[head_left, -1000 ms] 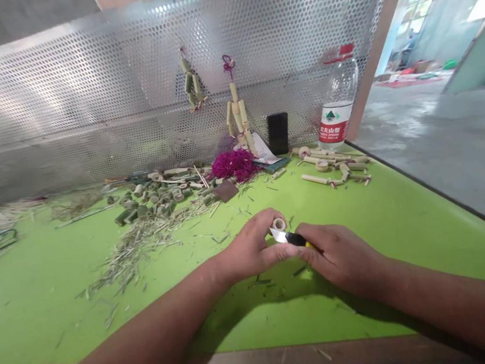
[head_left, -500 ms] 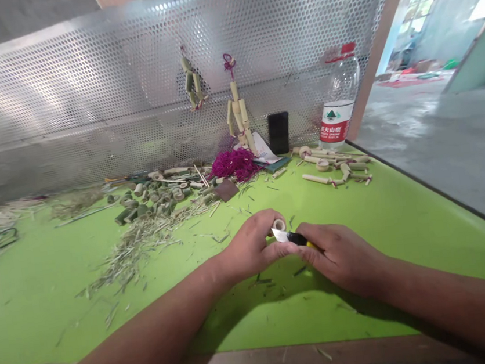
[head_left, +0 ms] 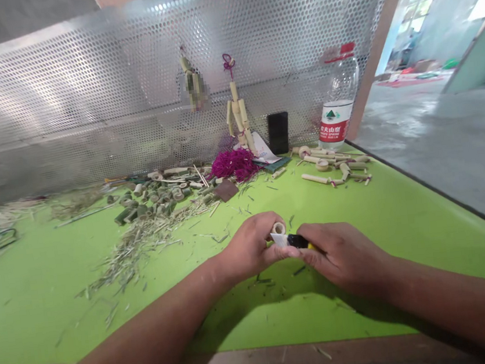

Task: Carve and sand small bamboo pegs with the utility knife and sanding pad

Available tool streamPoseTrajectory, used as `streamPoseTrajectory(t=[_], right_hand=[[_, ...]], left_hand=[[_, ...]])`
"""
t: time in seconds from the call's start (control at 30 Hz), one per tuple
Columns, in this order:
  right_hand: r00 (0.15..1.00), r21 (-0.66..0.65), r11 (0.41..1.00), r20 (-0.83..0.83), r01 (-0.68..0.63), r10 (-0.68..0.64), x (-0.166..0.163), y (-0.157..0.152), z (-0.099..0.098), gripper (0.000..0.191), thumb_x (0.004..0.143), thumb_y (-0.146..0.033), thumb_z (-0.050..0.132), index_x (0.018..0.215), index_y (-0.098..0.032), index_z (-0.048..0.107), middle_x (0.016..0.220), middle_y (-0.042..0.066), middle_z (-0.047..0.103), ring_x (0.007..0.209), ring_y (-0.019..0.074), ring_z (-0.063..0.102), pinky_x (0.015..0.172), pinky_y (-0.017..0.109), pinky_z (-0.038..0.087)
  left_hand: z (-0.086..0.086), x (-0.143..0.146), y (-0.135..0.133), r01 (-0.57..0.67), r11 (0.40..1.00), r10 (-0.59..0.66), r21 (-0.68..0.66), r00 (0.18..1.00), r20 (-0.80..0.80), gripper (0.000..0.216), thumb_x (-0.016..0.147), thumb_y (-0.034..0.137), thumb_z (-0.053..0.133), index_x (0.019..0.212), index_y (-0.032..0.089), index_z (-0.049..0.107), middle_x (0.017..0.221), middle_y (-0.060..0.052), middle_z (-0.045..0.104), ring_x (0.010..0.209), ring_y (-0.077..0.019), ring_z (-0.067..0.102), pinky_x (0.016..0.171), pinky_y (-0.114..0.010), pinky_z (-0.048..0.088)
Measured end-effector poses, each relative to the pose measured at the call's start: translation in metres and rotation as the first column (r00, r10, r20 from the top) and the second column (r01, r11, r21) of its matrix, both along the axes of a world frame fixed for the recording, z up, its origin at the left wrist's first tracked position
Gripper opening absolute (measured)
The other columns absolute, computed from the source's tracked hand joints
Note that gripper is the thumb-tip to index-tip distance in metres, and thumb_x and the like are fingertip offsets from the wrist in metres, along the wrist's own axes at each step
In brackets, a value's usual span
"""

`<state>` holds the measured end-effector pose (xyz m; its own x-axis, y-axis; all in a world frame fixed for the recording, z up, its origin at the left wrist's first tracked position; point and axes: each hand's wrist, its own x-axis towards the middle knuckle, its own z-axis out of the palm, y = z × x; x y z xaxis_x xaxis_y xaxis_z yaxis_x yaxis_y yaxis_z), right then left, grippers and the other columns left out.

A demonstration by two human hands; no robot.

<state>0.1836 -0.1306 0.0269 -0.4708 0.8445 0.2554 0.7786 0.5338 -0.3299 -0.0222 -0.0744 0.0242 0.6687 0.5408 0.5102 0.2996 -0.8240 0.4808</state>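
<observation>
Presently, a pale tube (head_left: 279, 223) is held over the middle of the desk (head_left: 411, 239), between its near and far edges, with the open end facing up toward the viewer. It is pinched by the curled fingers and thumb of the left hand (head_left: 253, 244). A knife (head_left: 297, 241) is gripped in the right hand (head_left: 343, 257), the fingers closed around the handle; the blade is laid across the near side of the tube's rim. Whether the edge bites cannot be told. The two thumbs are brought together just beneath the blade.

Technique, as judged: short, shallow strokes are called for, with the right thumb braced against the left for control. The tube should be turned a little between strokes, and the left fingertips should be kept out of the blade's line.

Room: the widest stretch for the elbow and knife seems to be offered toward the right edge of the desk. Toward the far left, movement is limited by shavings (head_left: 144, 240) and a pile of cut pieces (head_left: 152, 198). At the far right corner, a bottle (head_left: 334, 119) and jointed segments (head_left: 332, 160) are best avoided.
</observation>
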Motion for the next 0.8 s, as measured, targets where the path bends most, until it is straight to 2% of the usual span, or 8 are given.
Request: streamPoseTrajectory(t=[0.5, 0.8], right_hand=[[1.0, 0.026, 0.999, 0.005, -0.02, 0.02, -0.0005, -0.0002, 0.002, 0.04, 0.098, -0.052, 0.038, 0.079, -0.019, 0.052, 0.065, 0.001, 0.055, 0.057, 0.0133, 0.043, 0.055, 0.027, 0.021], [0.999, 0.074, 0.997, 0.015, -0.035, 0.034, 0.001, 0.0, 0.0027, 0.041, 0.098, -0.052, 0.036, 0.078, -0.019, 0.051, 0.063, 0.0, 0.052, 0.055, 0.0129, 0.04, 0.054, 0.027, 0.019]], left_hand=[[0.0018, 0.001, -0.0012, 0.017, 0.995, -0.014, -0.1, 1.0, 0.026, 0.059, 0.078, 0.075, 0.05, 0.075, 0.016, 0.05, 0.063, 0.002, 0.051, 0.056, -0.0093, 0.043, 0.055, -0.022, 0.031], [-0.0007, 0.0034, -0.004, -0.005, 0.997, 0.012, -0.081, 0.995, 0.094, 0.056, 0.078, 0.071, 0.055, 0.072, 0.016, 0.051, 0.061, 0.002, 0.051, 0.056, -0.0086, 0.043, 0.053, -0.021, 0.031]])
